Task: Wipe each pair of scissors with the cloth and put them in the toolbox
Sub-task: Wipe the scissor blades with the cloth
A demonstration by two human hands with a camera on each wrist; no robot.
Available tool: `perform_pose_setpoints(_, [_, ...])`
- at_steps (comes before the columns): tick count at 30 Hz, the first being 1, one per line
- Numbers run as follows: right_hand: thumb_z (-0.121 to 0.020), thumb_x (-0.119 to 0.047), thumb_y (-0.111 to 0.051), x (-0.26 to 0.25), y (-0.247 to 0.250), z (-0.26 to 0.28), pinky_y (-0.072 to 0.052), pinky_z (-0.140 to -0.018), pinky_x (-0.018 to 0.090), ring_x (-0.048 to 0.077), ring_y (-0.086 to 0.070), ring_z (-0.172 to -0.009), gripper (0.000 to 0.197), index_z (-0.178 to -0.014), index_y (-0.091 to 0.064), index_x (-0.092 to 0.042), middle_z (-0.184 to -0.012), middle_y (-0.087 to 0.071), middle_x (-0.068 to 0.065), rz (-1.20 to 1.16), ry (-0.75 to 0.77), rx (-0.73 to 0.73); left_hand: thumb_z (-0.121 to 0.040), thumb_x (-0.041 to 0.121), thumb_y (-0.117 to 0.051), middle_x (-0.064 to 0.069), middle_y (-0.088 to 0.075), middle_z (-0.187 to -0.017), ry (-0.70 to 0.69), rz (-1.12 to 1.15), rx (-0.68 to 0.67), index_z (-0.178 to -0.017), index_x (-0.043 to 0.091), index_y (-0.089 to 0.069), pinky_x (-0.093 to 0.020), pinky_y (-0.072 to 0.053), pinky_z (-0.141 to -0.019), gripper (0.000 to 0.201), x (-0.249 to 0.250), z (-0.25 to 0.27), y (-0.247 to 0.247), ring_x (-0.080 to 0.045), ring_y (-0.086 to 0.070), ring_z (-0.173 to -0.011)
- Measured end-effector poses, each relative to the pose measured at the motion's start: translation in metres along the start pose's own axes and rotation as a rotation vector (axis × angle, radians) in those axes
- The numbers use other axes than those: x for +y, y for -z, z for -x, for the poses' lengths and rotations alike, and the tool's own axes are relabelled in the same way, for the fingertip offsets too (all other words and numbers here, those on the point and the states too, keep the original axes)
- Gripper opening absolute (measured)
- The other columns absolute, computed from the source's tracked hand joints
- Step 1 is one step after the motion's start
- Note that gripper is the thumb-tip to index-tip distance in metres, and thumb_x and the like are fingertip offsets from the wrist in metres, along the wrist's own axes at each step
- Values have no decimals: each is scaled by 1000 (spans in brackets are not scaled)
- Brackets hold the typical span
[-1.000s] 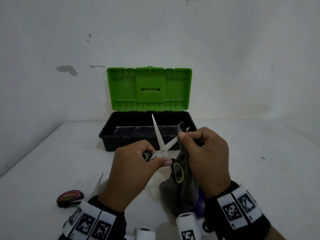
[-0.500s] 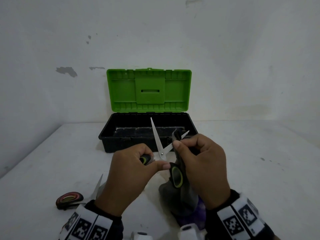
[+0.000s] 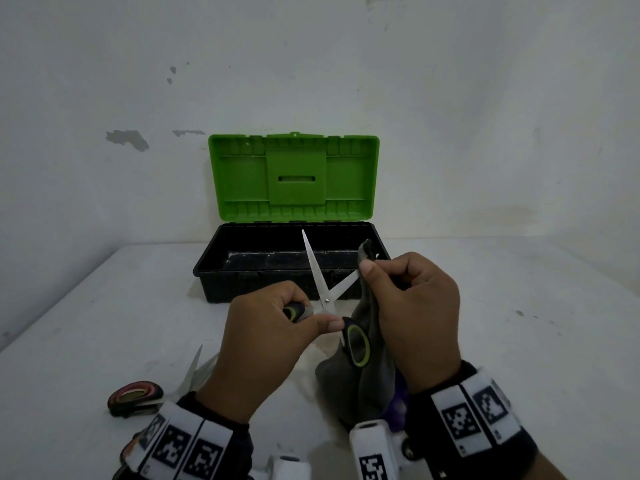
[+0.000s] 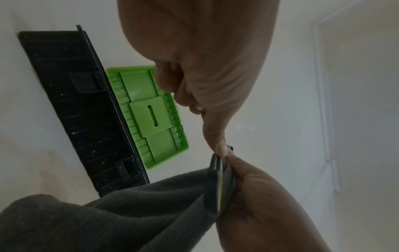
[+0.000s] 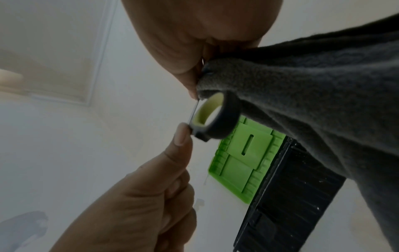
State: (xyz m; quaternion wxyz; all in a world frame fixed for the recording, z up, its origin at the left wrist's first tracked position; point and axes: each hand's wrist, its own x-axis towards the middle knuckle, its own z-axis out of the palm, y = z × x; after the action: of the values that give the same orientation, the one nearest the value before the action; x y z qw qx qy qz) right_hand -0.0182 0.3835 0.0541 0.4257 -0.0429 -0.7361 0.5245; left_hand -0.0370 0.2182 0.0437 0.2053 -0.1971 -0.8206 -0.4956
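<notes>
My left hand (image 3: 277, 327) grips one black-and-green handle of a pair of scissors (image 3: 320, 282), whose blades stand spread apart in front of the toolbox. The other handle loop (image 3: 356, 344) hangs free below my left thumb; that loop (image 5: 215, 117) also shows in the right wrist view. My right hand (image 3: 412, 299) pinches a grey cloth (image 3: 367, 372) around the right blade near its tip. The cloth (image 4: 108, 218) hangs down to the table. The black toolbox (image 3: 242, 271) stands open behind, its green lid (image 3: 294, 178) upright against the wall.
A second pair of scissors (image 3: 138, 396) with red-ringed handles lies on the white table (image 3: 86, 323) at the front left, its blade pointing away from me. Something purple (image 3: 398, 407) peeks out under the cloth. The wall stands close behind the toolbox.
My right hand with the cloth slid down the right blade towards the pivot, then back out to near the tip. The left hand kept its hold on the handle.
</notes>
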Motion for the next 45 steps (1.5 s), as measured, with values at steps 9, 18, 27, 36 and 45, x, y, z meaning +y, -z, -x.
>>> perform_pose_setpoints(9, [-81, -20, -80, 8, 4, -8, -47, -55, 12, 4, -64, -58, 14, -69, -73, -17, -63, -71, -7, -10, -30, -49, -51, 53, -82, 11, -51, -49, 33, 1, -13, -62, 25, -60, -12, -41, -47, 37, -6, 2, 1, -2, -45, -48])
perform_pose_setpoints(18, [-81, -20, -81, 1, 28, -33, -55, -59, 23, 9, -68, -59, 11, -72, -74, -18, -66, -74, -3, -39, -54, -81, -56, 39, -89, 6, -47, -48, 19, -13, 50, -60, 18, -59, -12, -39, -44, 36, -8, 3, 4, -5, -43, -47])
perform_pose_setpoints(27, [-84, -16, -77, -7, -2, 17, -47, -59, 8, 2, -65, -68, 12, -74, -72, -20, -67, -68, -12, 126, 102, -286, -64, 39, -85, 18, -44, -57, -190, -251, 83, -68, 24, -56, -9, -32, -49, 33, -4, 3, -7, 4, -39, -47])
perform_pose_setpoints(36, [-85, -16, -76, -7, -5, 6, -42, -57, 5, 1, -64, -66, 17, -70, -70, -19, -61, -66, -13, 124, 71, -176, -69, 41, -76, 5, -52, -54, -324, -305, 116, -66, 12, -60, -14, -39, -45, 33, -9, 3, -5, -3, -39, -45])
perform_pose_setpoints(45, [-86, -16, -74, 1, -4, 0, -44, -56, 11, 7, -62, -64, 22, -66, -65, -16, -62, -66, -6, 113, 8, -135, -70, 40, -75, 6, -48, -53, -382, -341, 109, -64, 13, -58, -19, -42, -42, 33, -17, 3, -8, -3, -37, -45])
